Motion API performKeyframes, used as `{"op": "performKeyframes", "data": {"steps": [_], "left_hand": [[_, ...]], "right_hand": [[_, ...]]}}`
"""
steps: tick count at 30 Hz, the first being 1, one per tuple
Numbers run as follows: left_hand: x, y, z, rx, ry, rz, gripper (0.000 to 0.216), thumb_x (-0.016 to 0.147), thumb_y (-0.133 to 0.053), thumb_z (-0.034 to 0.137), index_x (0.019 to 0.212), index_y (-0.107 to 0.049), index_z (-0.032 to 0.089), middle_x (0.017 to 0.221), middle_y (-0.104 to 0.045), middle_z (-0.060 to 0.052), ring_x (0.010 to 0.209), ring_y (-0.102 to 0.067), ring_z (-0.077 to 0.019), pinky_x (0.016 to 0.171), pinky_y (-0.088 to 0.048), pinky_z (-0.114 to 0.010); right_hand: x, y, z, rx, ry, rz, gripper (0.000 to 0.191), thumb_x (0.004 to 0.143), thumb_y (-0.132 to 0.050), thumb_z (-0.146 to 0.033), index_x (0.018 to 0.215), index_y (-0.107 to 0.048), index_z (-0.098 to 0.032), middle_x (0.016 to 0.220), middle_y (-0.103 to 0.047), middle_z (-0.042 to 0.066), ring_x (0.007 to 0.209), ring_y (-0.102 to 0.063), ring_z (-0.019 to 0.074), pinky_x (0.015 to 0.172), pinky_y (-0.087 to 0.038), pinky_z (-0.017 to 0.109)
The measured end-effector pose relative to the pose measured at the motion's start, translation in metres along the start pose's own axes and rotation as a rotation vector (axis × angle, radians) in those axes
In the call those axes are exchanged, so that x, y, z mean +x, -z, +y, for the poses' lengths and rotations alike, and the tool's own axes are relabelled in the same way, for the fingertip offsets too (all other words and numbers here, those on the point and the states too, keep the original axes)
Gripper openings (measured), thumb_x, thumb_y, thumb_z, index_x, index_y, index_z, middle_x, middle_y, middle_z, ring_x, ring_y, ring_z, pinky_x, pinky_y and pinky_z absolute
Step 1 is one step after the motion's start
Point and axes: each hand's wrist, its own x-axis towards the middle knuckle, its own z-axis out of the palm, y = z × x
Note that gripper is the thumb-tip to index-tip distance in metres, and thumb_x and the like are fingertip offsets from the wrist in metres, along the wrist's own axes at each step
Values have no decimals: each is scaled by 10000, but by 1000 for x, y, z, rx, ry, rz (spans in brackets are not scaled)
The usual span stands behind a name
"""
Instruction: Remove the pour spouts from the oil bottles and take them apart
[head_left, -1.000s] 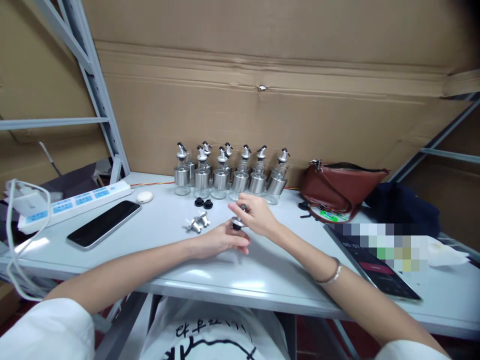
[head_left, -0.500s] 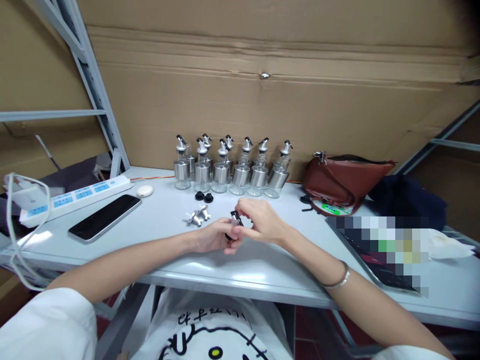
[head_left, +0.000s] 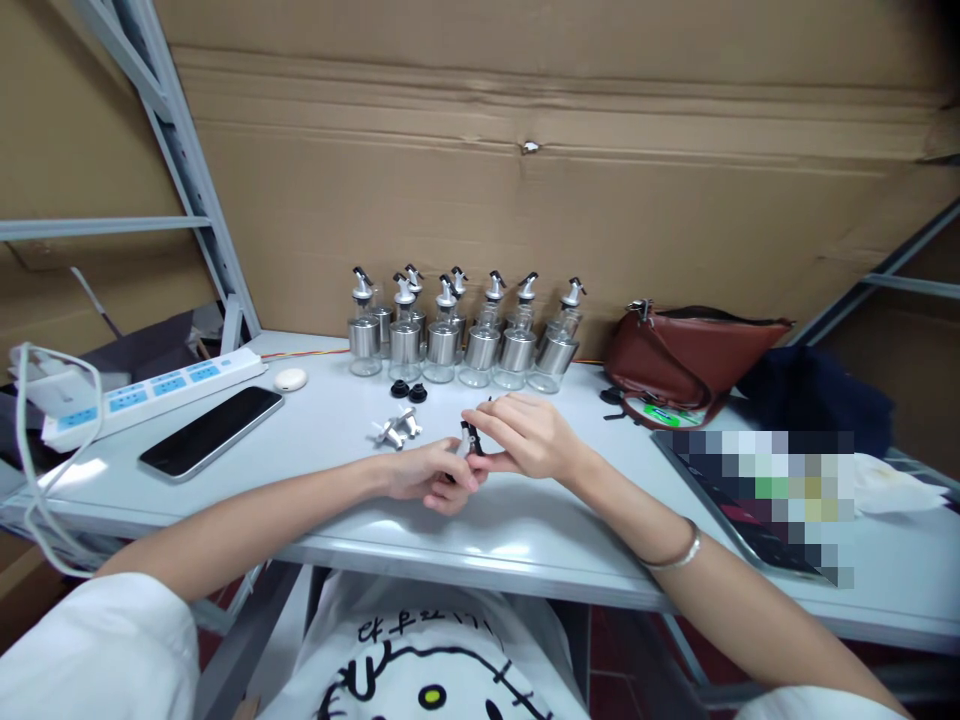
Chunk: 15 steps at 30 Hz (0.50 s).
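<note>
My left hand (head_left: 433, 476) is wrapped round a small silver-and-black pour spout (head_left: 468, 440) just above the front of the table. The fingers of my right hand (head_left: 531, 436) pinch the spout's black flap from the other side; my fingers partly hide the piece. To the left of my hands lie a few loose silver spout parts (head_left: 397, 428). Behind those parts sit two black rubber stoppers (head_left: 409, 391). Several glass oil bottles (head_left: 442, 350) with steel sleeves stand in a group further back, most topped with spouts like the one in my hands.
On the left are a black phone (head_left: 212, 432), a white power strip (head_left: 154, 395) and a round white object (head_left: 290, 380). A brown bag (head_left: 694, 355), a dark tablet-like device (head_left: 739, 510), partly blurred, and a white tissue (head_left: 896, 487) lie right. Cardboard (head_left: 525, 210) walls the back.
My right fingers have stretched out over the top of the spout, and the spout has tilted slightly. My left hand has turned a little around it. Everything else stays put.
</note>
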Motion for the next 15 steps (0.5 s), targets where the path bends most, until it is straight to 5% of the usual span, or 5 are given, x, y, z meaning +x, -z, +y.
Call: {"op": "performKeyframes", "data": {"steps": [6,15], "left_hand": [[2,-1,0,-30,20,-102,178,648,-603,234,652,-435,174,412,-284,103,338,-207,-45,341,-182,-189],[0,-3,-2,117,6,-41,432,571,-749,332,571,-344,182,473,-305,91,413,-232,-44,424,-154,-230]], "right_hand": [[-1,-8,0,-217,174,73,498,965,-215,-414,957,-591,-88,732,-633,84,607,-537,136,594,-408,280],[6,-3,-4,-167,174,175,545,904,-315,-549,905,-598,-83,720,-640,74,611,-538,133,571,-407,251]]}}
